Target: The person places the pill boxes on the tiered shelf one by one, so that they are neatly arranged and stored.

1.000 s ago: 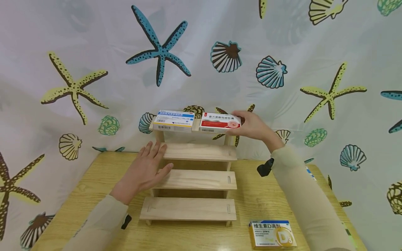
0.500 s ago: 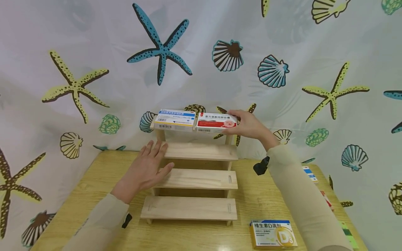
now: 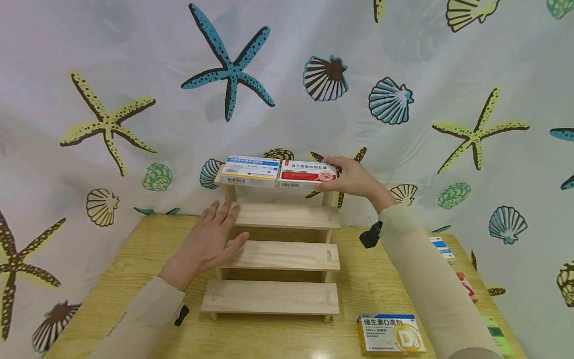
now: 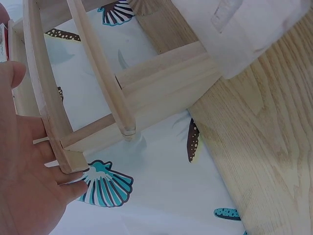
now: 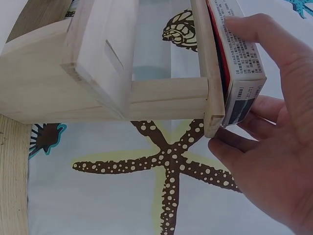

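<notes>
A four-tier wooden stepped rack (image 3: 287, 215) stands on the table. On its top tier lie two medicine boxes, a white and blue one (image 3: 251, 170) at left and a white and red one (image 3: 301, 174) at right, side by side. My right hand (image 3: 354, 178) grips the red box by its right end; in the right wrist view the thumb lies on one face of the box (image 5: 240, 56) and the fingers curl around its far side. My left hand (image 3: 205, 244) rests with straight, spread fingers at the rack's left side, its fingertips at a wooden upright in the left wrist view.
A yellow and white vitamin D drops box (image 3: 391, 335) lies on the table at front right. Along the right edge, partly behind my right sleeve, are a blue and white box (image 3: 443, 249), a red box (image 3: 466, 287) and a green box (image 3: 499, 336). A patterned curtain (image 3: 287, 109) hangs behind.
The right hand has slid the red box a little leftward along the top tier, narrowing the gap to the blue box. The left hand has stayed in place.
</notes>
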Demonstrator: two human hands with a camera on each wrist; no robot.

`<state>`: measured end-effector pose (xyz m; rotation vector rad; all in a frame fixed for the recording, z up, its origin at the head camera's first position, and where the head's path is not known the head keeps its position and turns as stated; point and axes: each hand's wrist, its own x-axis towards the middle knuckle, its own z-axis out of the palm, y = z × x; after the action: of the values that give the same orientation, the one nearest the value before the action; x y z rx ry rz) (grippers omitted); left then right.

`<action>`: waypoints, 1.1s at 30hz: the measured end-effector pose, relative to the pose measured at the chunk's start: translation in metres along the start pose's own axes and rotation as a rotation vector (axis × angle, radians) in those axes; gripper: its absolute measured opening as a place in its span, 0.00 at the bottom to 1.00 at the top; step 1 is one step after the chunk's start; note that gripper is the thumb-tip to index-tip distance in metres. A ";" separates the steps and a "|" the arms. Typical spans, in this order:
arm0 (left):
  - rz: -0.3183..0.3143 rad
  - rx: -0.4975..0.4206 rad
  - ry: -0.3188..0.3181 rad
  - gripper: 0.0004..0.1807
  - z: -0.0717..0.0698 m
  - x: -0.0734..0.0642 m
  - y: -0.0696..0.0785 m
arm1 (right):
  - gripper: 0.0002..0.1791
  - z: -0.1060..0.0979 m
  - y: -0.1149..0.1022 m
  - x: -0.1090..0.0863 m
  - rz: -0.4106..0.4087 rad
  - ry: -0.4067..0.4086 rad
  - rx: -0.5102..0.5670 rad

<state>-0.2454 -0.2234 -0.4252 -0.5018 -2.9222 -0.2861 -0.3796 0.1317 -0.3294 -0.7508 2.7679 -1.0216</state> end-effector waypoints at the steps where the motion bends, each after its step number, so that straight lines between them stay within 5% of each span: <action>1: -0.001 0.000 -0.001 0.44 0.000 0.000 0.000 | 0.48 0.000 0.000 0.000 0.001 -0.003 0.001; 33: -0.007 0.000 -0.001 0.45 0.001 0.000 0.000 | 0.43 0.002 0.007 0.007 -0.005 -0.037 0.062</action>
<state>-0.2455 -0.2234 -0.4266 -0.4926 -2.9254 -0.2866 -0.3882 0.1319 -0.3350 -0.7602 2.6918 -1.0777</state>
